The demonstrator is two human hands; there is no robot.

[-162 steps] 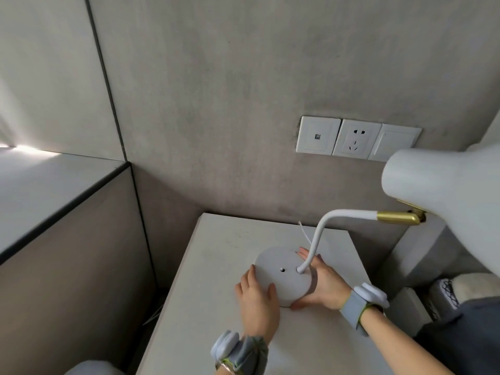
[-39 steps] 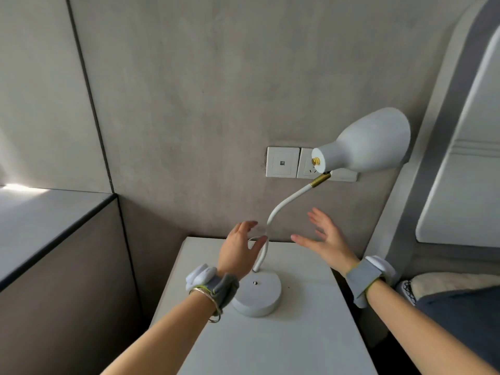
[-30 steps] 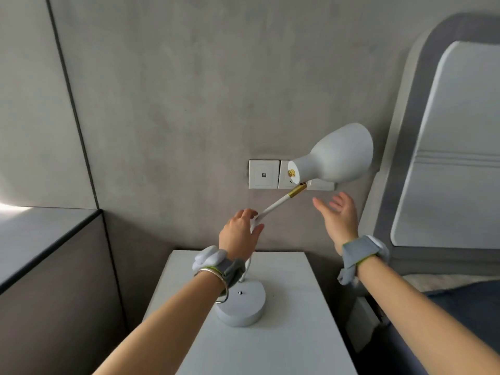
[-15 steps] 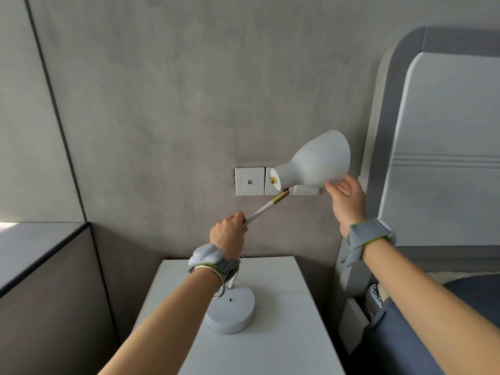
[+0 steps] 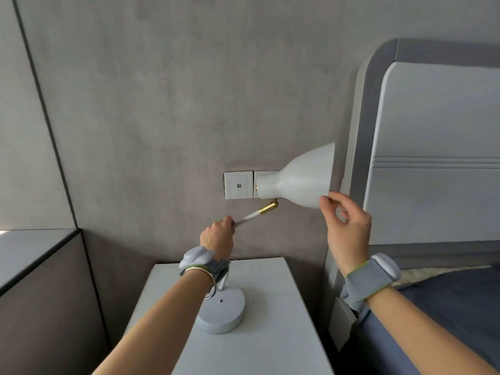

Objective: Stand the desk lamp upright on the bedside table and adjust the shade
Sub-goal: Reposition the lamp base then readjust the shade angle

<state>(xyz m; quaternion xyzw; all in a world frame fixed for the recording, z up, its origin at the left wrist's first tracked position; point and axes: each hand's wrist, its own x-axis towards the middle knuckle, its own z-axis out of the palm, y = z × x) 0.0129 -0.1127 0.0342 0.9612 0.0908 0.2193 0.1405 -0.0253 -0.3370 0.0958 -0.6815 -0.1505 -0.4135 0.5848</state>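
The white desk lamp stands upright on the white bedside table (image 5: 270, 336), its round base (image 5: 224, 312) near the table's middle. My left hand (image 5: 217, 235) is closed around the white neck, just below the brass joint (image 5: 267, 207). The white cone shade (image 5: 300, 180) lies nearly level, its open mouth facing right. My right hand (image 5: 345, 226) pinches the lower rim of the shade between thumb and fingers. My left wrist hides the lower part of the neck.
White wall plates (image 5: 238, 185) sit on the grey wall right behind the shade. A padded headboard (image 5: 433, 147) and a bed with blue bedding (image 5: 446, 309) are close on the right. A grey ledge (image 5: 35, 253) runs along the left.
The shade has tipped from pointing up and right to nearly level. My right hand has gone from beside the shade to gripping its lower rim. My left hand keeps its hold on the neck.
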